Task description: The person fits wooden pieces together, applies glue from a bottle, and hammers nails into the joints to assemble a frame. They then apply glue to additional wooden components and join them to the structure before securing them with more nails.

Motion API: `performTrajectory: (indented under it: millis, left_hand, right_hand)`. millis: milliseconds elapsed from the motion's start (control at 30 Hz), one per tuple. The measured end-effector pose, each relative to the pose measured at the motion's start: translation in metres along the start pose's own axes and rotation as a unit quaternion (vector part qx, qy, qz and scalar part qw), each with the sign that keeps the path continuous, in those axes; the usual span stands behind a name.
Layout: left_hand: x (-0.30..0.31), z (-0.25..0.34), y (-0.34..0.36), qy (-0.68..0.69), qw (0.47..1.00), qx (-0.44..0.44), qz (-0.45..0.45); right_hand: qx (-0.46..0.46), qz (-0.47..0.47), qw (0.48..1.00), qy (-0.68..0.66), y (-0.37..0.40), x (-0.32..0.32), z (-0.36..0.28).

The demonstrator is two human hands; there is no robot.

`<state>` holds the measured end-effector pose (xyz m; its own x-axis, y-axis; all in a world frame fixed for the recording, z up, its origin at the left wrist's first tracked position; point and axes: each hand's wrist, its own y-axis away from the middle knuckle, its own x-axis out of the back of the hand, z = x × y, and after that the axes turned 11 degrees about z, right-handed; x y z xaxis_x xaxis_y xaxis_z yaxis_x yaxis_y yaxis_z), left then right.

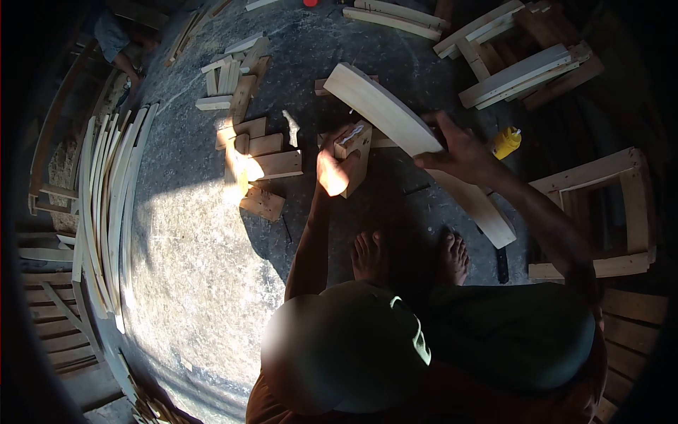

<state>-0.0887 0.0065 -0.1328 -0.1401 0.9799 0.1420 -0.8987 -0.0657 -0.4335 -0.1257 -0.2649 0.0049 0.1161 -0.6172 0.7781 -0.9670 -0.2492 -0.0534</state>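
My left hand (333,164) is wrapped round an upright wooden block (359,159), whose top end carries a streak of white glue (352,133). In my right hand (462,150) is a long wooden board (388,108), gripped near its middle and slanting from upper left to lower right. The board's far end hangs above and beside the glued block. Just right of my right hand stands a yellow glue bottle (506,143). Behind the block, partly hidden, another wooden piece (385,140) lies on the floor.
Short wood pieces (265,152) lie to the left, and long thin strips (106,212) are piled farther left. A wooden frame (600,267) rests at right, with more assembled frames (515,63) at upper right. Another person's arm (127,69) shows at upper left. My bare feet (370,256) are on the concrete floor.
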Motion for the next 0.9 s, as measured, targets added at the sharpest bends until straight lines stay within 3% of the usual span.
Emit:
performTrajectory:
  millis: [67, 200, 267, 300, 400, 500, 533, 567, 633, 700, 767, 833, 867, 900]
  left_hand:
    - [-0.009, 0.0, -0.002, -0.022, 0.999, -0.037, 0.02]
    - [-0.022, -0.003, -0.009, 0.021, 0.998, -0.001, 0.052]
    - [-0.026, -0.003, -0.013, 0.05, 0.996, 0.054, 0.053]
    - [-0.027, -0.008, -0.014, 0.051, 0.996, 0.051, 0.052]
    - [-0.029, -0.018, -0.014, 0.046, 0.997, 0.043, 0.047]
    - [-0.029, -0.017, -0.012, 0.033, 0.998, 0.049, 0.037]
    - [-0.03, -0.013, -0.01, 0.037, 0.997, 0.06, 0.033]
    - [-0.031, -0.01, -0.011, 0.041, 0.996, 0.071, 0.028]
    - [-0.034, -0.018, -0.011, 0.051, 0.998, 0.038, 0.027]
    - [-0.037, -0.02, -0.008, 0.08, 0.994, 0.061, 0.042]
    - [-0.035, 0.015, -0.005, 0.245, 0.949, 0.2, 0.017]
    - [-0.026, 0.02, -0.006, 0.236, 0.948, 0.213, -0.006]
    - [-0.025, 0.023, -0.006, 0.23, 0.95, 0.212, -0.008]
    - [-0.024, 0.021, -0.006, 0.218, 0.954, 0.206, -0.007]
  right_hand:
    - [0.044, 0.037, 0.995, -0.086, 0.0, -0.005, 0.0]
    - [0.106, 0.118, 0.979, -0.128, -0.005, -0.01, -0.005]
    - [0.037, 0.01, 0.99, -0.138, -0.01, 0.002, -0.012]
    - [0.038, 0.014, 0.99, -0.137, -0.013, 0.006, -0.014]
    - [-0.163, -0.013, 0.928, -0.334, -0.016, 0.026, -0.039]
    - [-0.081, -0.021, 0.912, -0.401, -0.026, 0.025, -0.029]
    - [-0.027, 0.004, 0.958, -0.286, -0.021, 0.03, -0.041]
    - [-0.024, 0.007, 0.958, -0.287, -0.023, 0.028, -0.039]
    - [0.079, 0.085, 0.975, -0.189, -0.028, 0.02, -0.035]
    - [0.124, 0.109, 0.98, -0.111, -0.029, 0.02, -0.038]
    - [0.167, 0.132, 0.976, -0.033, -0.031, 0.018, -0.038]
    - [0.293, 0.179, 0.938, 0.042, -0.038, 0.015, -0.037]
    - [0.293, 0.18, 0.938, 0.042, -0.038, 0.019, -0.036]
    - [0.206, 0.111, 0.969, 0.078, -0.037, 0.031, -0.049]
